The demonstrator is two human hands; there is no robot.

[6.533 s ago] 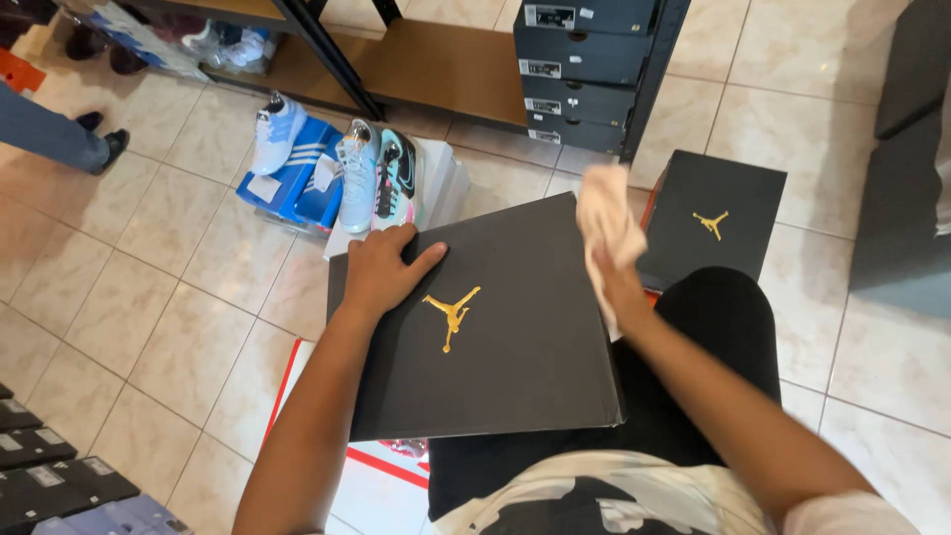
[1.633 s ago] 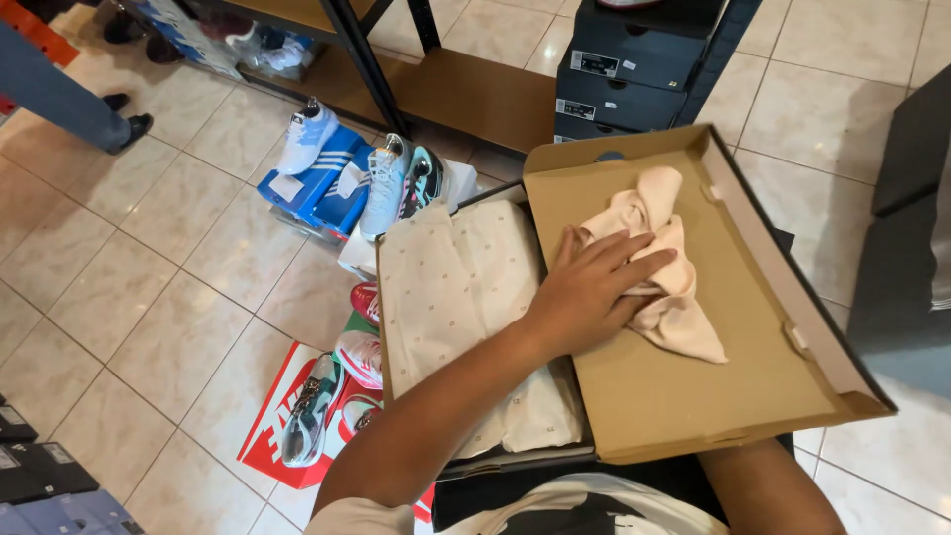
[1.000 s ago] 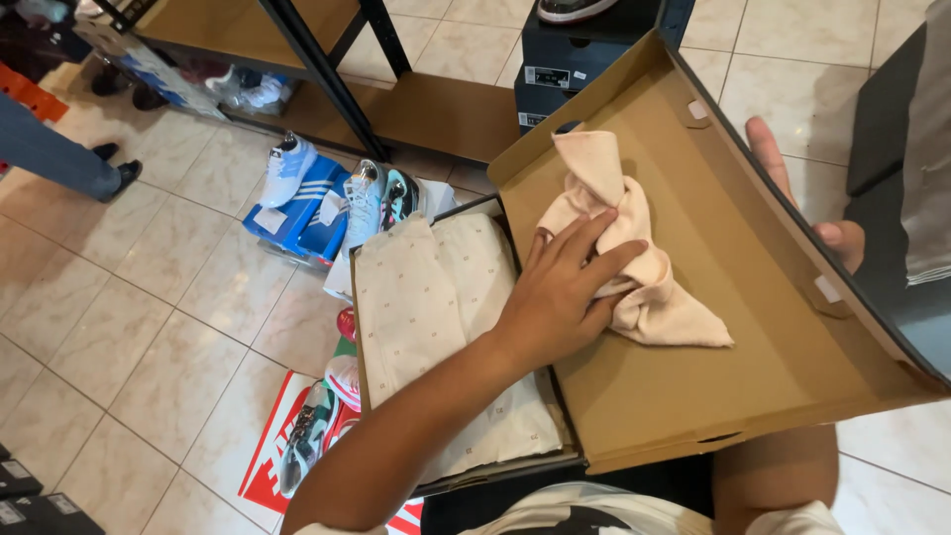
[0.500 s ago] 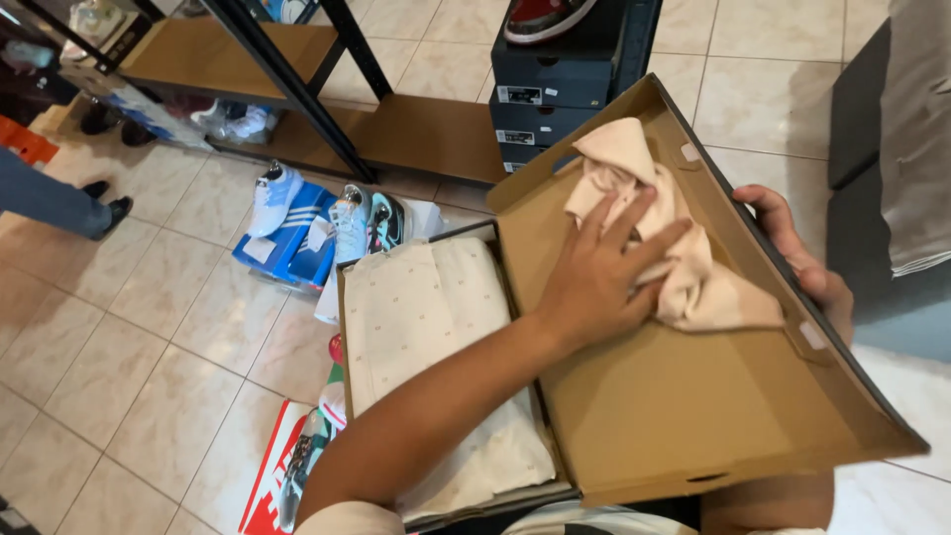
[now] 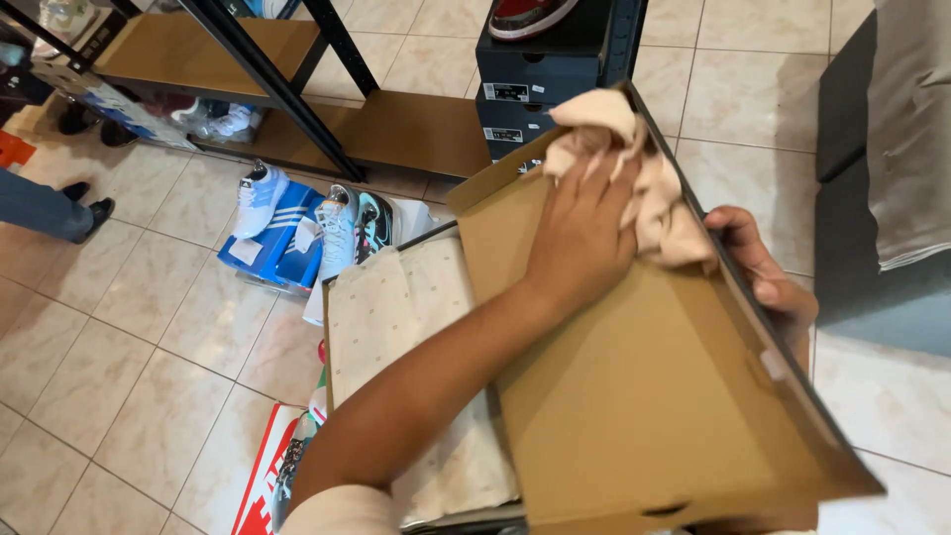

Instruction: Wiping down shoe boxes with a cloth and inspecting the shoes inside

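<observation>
The tiled floor [image 5: 129,396] runs under everything, with a low wooden shelf [image 5: 416,129] on dark metal legs at the back and a stack of dark shoe boxes [image 5: 545,89] beside it. A blue shoe box [image 5: 272,238] with sneakers on and around it sits on the floor, so anything that slips from the lap would likely land among them.

The open shoe box [image 5: 416,396] rests on the person's lap, lined with pale dotted tissue paper [image 5: 396,307]. Its brown cardboard lid [image 5: 644,396] is swung up and tilted steeply. The right hand [image 5: 768,272] holds the lid from behind, fingers curled over its far edge; how firmly cannot be told. If that hold loosens while the other hand pushes, the lid could probably fold back or twist at its hinge.

The left hand [image 5: 580,233] presses flat, fingers spread, on a beige cloth [image 5: 644,188] against the lid's inner face near the top corner. Part of the cloth bunches over the rim, so it may slide off the edge. Hard pressure there could also crease the cardboard, and the box beneath might tip from the lap.
</observation>
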